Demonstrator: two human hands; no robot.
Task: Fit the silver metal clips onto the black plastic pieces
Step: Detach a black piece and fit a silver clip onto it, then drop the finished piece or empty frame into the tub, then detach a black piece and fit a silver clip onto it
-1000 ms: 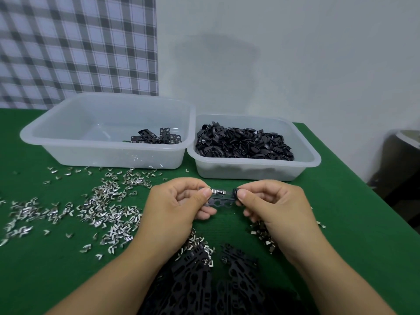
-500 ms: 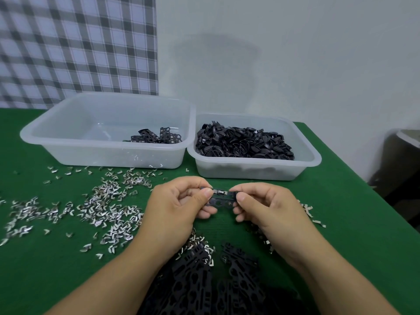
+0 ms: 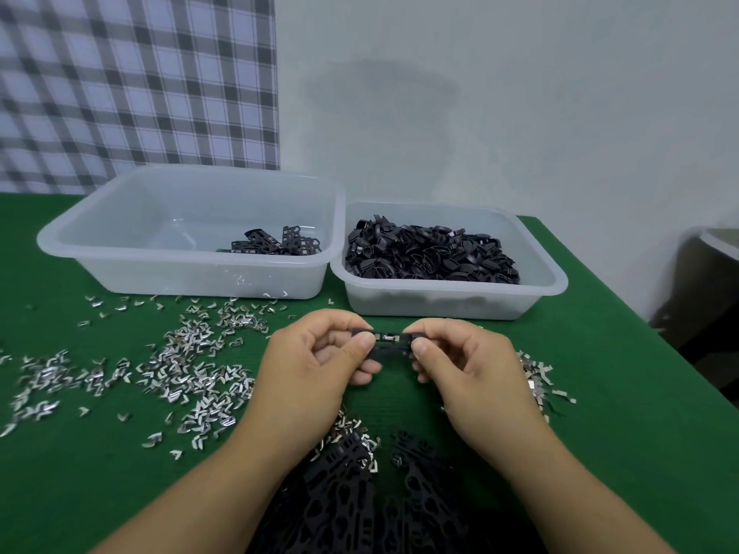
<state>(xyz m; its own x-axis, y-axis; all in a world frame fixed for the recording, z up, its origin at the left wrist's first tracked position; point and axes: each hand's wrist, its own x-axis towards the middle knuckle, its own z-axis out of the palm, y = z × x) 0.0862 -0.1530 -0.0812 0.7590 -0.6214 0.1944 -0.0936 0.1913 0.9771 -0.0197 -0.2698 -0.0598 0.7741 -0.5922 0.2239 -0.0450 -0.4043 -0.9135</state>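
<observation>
Seen from the head camera, we hold one black plastic piece (image 3: 394, 342) level above the green table (image 3: 608, 413), just in front of the two tubs. The left hand (image 3: 308, 365) pinches its left end between thumb and curled fingers, and the right hand (image 3: 472, 369) pinches the right end the same way. A silver clip (image 3: 388, 337) sits on the piece's upper edge between our thumbs; whether it is fully seated we cannot tell. We judge the piece light, stiff and thin, best held by its two ends as here, leaving the middle free. The clip looks small, slick and springy, likely to skip away if pressed off-centre. Loose clips (image 3: 192, 361) lie scattered to the left, and a pile of black pieces (image 3: 360, 497) waits nearest us. The left tub (image 3: 200, 273) holds a few pieces, the right tub (image 3: 440, 303) many. Against a second ago, the piece stays in the same spot, but the right hand has drawn in toward the left, uncovering more clips on the table to its right.
</observation>
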